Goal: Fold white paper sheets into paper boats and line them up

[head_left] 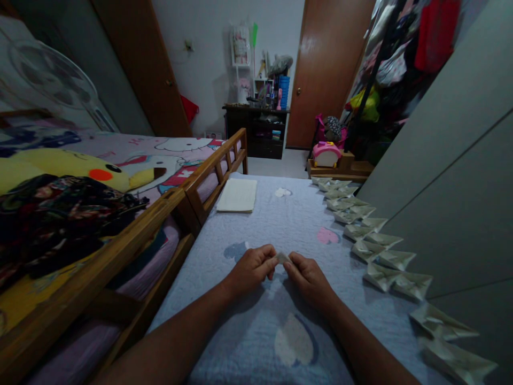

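Note:
Between my two hands is a small piece of folded paper (282,258), pale, its tip showing between the fingertips. My left hand (256,266) pinches its left side with thumb and fingers. On the other side, my right hand (304,271) grips the paper the same way. Most of the paper is hidden by the fingers. Both hands are just above a light blue quilt (224,326) with heart patterns. Several folded paper boats (371,249) stand in rows along the quilt's right edge. A stack of pale paper sheets (237,195) lies at the far left.
A wooden bed rail (176,200) runs along the left side, with another bed, a yellow plush toy (80,166) and dark patterned cloth (68,219) beyond. Grey cabinet doors (452,182) border the right. A dark desk (256,131) and a pink toy case (326,154) stand at the back.

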`<action>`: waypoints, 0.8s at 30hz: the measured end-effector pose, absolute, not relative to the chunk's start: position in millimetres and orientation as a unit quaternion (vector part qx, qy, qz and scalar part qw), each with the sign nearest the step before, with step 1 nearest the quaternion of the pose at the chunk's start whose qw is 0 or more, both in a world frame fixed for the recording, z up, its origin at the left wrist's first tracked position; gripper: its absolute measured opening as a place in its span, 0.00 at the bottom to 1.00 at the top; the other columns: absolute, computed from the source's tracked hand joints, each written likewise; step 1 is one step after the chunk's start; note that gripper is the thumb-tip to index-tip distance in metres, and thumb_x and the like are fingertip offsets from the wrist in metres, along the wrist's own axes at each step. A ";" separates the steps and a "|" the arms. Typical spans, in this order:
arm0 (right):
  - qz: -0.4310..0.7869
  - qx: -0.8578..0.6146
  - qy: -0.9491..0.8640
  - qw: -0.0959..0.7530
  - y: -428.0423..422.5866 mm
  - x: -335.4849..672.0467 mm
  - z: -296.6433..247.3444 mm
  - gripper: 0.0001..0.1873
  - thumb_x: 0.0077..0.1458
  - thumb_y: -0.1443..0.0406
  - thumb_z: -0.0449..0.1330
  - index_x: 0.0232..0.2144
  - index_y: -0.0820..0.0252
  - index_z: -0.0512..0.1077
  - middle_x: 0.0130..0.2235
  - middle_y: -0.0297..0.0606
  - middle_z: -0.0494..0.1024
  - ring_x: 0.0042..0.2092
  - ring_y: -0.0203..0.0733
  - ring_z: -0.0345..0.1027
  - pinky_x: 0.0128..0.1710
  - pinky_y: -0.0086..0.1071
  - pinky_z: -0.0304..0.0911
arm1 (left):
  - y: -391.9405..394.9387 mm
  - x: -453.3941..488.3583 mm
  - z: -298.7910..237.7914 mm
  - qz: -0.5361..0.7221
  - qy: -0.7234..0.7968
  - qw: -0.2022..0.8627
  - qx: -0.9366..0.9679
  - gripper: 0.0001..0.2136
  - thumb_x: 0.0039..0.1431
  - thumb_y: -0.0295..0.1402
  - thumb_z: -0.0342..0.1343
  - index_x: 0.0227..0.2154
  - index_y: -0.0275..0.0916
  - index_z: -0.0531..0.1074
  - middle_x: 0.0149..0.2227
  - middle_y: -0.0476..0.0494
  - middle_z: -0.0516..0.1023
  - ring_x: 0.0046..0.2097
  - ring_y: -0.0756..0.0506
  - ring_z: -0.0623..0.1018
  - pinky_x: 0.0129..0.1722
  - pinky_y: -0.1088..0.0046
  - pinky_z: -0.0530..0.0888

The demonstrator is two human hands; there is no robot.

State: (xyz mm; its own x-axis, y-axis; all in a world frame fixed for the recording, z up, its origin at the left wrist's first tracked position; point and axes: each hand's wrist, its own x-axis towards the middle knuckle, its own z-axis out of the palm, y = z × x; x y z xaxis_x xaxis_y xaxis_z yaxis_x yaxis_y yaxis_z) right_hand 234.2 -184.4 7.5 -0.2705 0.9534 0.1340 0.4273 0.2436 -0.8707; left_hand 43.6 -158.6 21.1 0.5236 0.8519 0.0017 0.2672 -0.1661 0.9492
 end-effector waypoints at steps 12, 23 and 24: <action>0.383 -0.480 -0.709 0.348 -184.5 236.0 5.6 0.17 0.64 0.58 0.52 0.24 0.58 0.65 0.24 0.28 0.64 0.27 0.34 0.58 0.29 0.29 0.54 | -156.7 42.0 23.4 0.271 0.410 0.477 0.729 0.16 0.64 0.43 0.51 0.25 0.38 0.67 0.21 0.53 0.68 0.26 0.51 0.67 0.29 0.75 0.63; 0.265 -0.459 -0.735 0.422 -184.4 237.5 7.4 0.03 0.61 0.67 0.57 0.34 0.56 0.71 0.35 0.36 0.70 0.37 0.40 0.65 0.38 0.32 0.61 | -155.9 45.5 16.9 0.257 0.413 0.347 0.802 0.11 0.63 0.35 0.52 0.27 0.37 0.72 0.26 0.49 0.72 0.31 0.49 0.72 0.32 0.74 0.64; 0.266 -0.459 -0.735 0.422 -184.5 237.5 7.6 0.04 0.61 0.67 0.57 0.34 0.56 0.71 0.34 0.36 0.70 0.36 0.39 0.64 0.37 0.32 0.61 | -156.0 45.4 17.2 0.257 0.413 0.348 0.802 0.10 0.62 0.34 0.52 0.28 0.37 0.73 0.26 0.49 0.72 0.31 0.48 0.72 0.32 0.74 0.64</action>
State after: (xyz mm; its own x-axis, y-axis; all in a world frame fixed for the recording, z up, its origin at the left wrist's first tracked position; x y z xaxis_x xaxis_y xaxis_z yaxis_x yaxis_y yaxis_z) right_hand 237.5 -184.5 7.6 -0.2225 0.8992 0.3767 0.4511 0.4375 -0.7779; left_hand 45.4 -156.0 17.2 0.5272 0.8405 0.1246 0.4837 -0.4174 0.7693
